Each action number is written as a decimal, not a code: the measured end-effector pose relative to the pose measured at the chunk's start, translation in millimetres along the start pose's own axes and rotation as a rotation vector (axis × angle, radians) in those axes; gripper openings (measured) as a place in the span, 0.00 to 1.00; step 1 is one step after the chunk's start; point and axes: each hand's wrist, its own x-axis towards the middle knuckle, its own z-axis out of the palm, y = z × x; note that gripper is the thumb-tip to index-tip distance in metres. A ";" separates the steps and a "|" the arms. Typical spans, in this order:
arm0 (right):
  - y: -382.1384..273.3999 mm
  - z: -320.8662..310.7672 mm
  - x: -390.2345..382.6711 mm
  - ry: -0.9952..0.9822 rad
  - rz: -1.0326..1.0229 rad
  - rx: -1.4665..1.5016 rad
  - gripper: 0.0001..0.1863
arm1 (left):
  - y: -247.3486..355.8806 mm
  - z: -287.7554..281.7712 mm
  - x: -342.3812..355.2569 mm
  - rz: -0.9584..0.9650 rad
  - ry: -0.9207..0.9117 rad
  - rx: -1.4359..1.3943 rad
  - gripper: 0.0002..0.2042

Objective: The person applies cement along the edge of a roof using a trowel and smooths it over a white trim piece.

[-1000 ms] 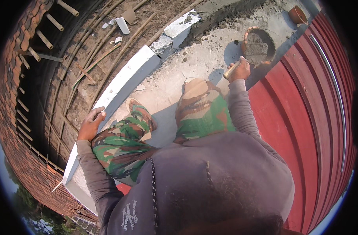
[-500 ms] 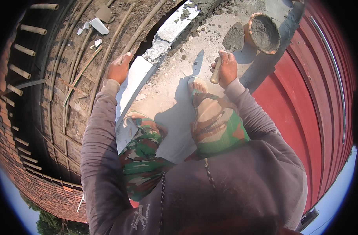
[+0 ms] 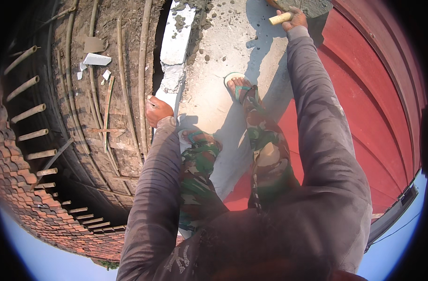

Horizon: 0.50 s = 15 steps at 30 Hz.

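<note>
My right hand (image 3: 297, 20) reaches far forward, its fingers wrapped round the pale wooden handle (image 3: 280, 18) of a trowel. The trowel's blade cannot be made out at the top edge. Beside that hand is the bucket (image 3: 273, 4) with an orange-brown rim, cut off by the picture's edge, and grey wet mortar (image 3: 313, 6). My left hand (image 3: 159, 111) is closed at the left edge of a row of white blocks (image 3: 168, 98), its fingers curled and partly hidden. Farther along the row, dabs of mortar lie on a white block (image 3: 178, 35).
Left of the blocks a dark gap drops beside a lower surface with bamboo poles (image 3: 144, 61) and broken white pieces (image 3: 97, 59). Red metal roofing (image 3: 359, 103) slopes on the right. My sandalled feet stand on a pale concrete ledge (image 3: 209, 89). Clay tiles (image 3: 17, 182) lie far left.
My right hand has moved forward with the trowel, up to the bucket. The view has shifted, so the bucket is mostly out of the picture. My left hand stays at the block edge.
</note>
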 end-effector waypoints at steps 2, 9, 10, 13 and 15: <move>2.0 -18.1 21.0 0.075 -0.022 0.007 0.16 | 6.2 1.9 -2.5 0.061 0.015 0.027 0.27; 51.6 -31.8 -86.0 -0.026 -0.141 -0.126 0.15 | -0.6 13.9 1.9 0.084 0.102 -0.011 0.25; 61.0 -38.5 -109.1 -0.031 -0.159 -0.160 0.15 | -1.2 15.3 2.6 0.056 0.105 0.004 0.25; 89.0 -73.4 -181.1 -0.014 -0.197 -0.223 0.15 | 2.1 14.4 0.9 0.045 0.112 0.042 0.26; 110.2 -96.8 -229.5 0.018 -0.202 -0.230 0.14 | 4.0 12.8 -3.2 0.066 0.109 0.017 0.26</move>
